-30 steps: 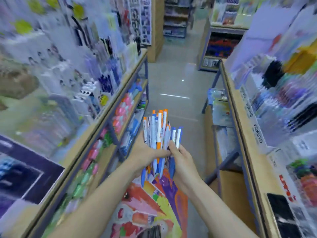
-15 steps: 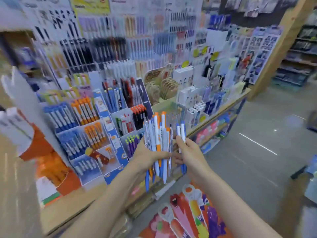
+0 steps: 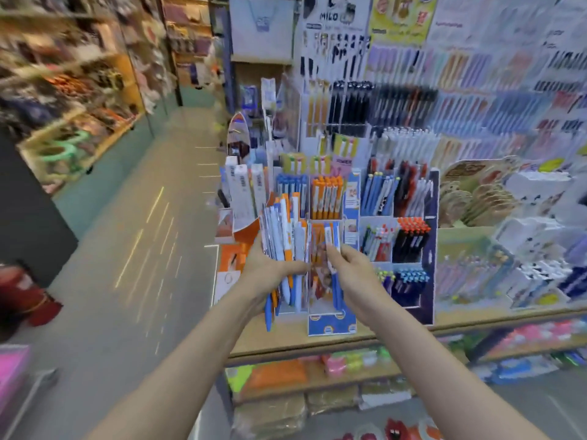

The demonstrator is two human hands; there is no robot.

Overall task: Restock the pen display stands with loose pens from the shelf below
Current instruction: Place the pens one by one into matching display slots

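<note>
L hand [image 3: 270, 268] grips a bunch of blue, orange & white plastic pens [image 3: 284, 236]; R hand [image 3: 352, 269] pinches two blue-white pens [image 3: 333, 249] near wooden shelf's [image 3: 317, 339] front edge.

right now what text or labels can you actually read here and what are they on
"MILO": on the white poster with black cartoon figures, top of the pen wall.
Print on the yellow poster beside it: too blurred.
Print on the blue-and-orange pen display stand and its cards: too small and blurred.

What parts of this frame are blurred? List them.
Head view: motion blur smears the left aisle shelves and the hanging pens at right; the left hand, its pen bundle and the right hand are sharper; wide-angle bending at the edges.
</note>
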